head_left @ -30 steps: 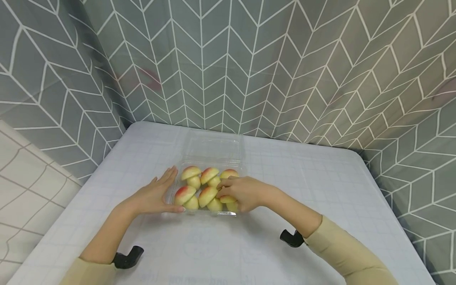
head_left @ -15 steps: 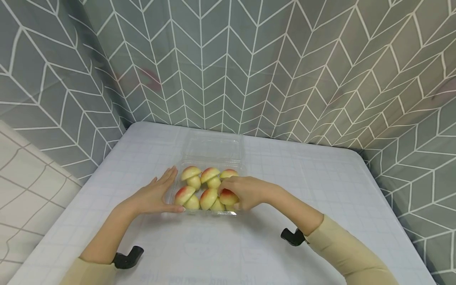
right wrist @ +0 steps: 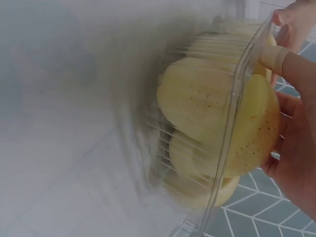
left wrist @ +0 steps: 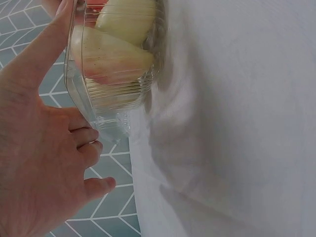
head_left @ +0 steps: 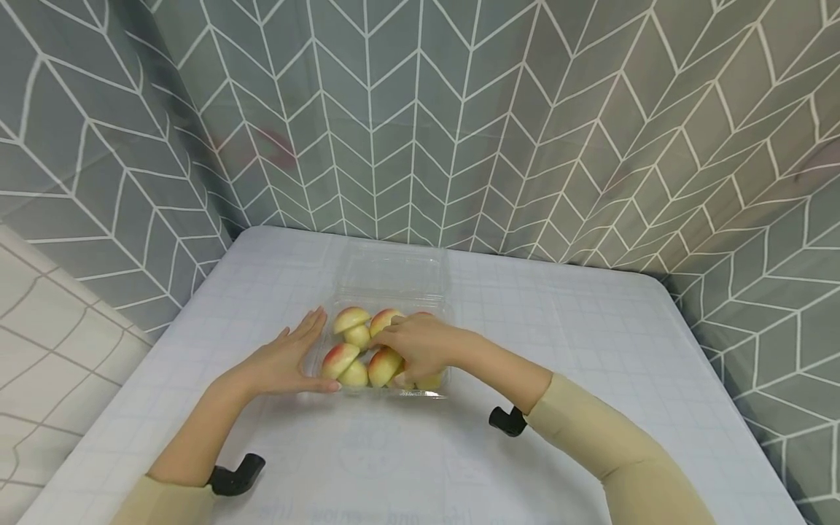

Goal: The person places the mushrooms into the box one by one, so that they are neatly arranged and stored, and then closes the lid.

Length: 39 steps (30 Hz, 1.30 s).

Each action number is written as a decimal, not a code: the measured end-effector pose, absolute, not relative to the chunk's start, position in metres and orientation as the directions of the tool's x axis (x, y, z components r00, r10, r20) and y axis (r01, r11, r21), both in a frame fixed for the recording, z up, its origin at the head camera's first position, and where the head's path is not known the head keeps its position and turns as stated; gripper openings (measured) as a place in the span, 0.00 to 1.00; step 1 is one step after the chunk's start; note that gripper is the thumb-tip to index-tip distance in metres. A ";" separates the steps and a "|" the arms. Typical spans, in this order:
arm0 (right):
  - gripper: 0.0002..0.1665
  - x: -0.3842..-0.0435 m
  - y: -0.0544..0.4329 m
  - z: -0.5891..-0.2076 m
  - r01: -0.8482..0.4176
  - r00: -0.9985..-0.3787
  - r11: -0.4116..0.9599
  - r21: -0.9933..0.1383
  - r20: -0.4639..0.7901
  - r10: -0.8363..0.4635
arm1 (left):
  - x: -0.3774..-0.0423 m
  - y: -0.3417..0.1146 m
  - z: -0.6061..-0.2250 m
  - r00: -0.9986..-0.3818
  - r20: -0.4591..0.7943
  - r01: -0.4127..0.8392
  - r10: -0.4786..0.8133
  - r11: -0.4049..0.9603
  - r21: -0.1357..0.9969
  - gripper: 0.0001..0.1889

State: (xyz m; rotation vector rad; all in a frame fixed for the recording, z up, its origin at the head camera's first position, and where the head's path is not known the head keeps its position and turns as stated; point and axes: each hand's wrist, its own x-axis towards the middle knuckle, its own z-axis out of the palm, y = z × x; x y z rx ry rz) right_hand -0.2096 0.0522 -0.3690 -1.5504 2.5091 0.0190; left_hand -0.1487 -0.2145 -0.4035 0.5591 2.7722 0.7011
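A clear plastic clamshell box (head_left: 429, 394) holds several yellow, red-blushed fruit pieces that look like peach halves, domed and leaning on one another in two rows. My left hand (head_left: 278, 361) rests along the box's left side, fingers spread and thumb at the front corner; in the left wrist view its fingers (left wrist: 89, 148) touch the rim. Over the front row reaches my right hand (head_left: 423, 346), fingers and thumb curled round a peach half (head_left: 385, 367) in the middle. The right hand covers much of the right column. In the right wrist view, a speckled peach half (right wrist: 254, 126) lies beside the palm.
The transparent lid (head_left: 394, 270) lies folded back behind the box. A white cloth (head_left: 558, 313) covers the table, and a grey chevron-patterned curtain (head_left: 420, 117) hangs behind it. Black wrist pieces (head_left: 238, 474) stick out from both forearms.
My right hand has moved left from the front-right peach half to the front-middle one. The front-right piece was turned, showing more red. My left hand stays at the box.
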 end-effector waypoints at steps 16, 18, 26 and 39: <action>0.30 -0.213 0.045 -0.381 -0.873 -0.467 0.483 -0.075 -0.161 -0.869 | -0.148 -0.215 -0.403 -0.902 -0.120 0.310 0.416 0.814 0.492 0.66; 0.30 -0.213 0.045 -0.380 -0.869 -0.479 0.491 -0.063 -0.139 -0.867 | -0.149 -0.215 -0.403 -0.902 -0.118 0.311 0.416 0.814 0.490 0.66; 0.31 -0.210 0.042 -0.382 -0.901 -0.431 0.431 0.034 -0.161 -0.888 | -0.149 -0.215 -0.404 -0.901 -0.121 0.305 0.415 0.809 0.503 0.66; 0.30 -0.210 0.041 -0.383 -0.875 -0.481 0.483 -0.016 -0.067 -0.874 | -0.150 -0.215 -0.406 -0.900 -0.125 0.306 0.417 0.811 0.499 0.67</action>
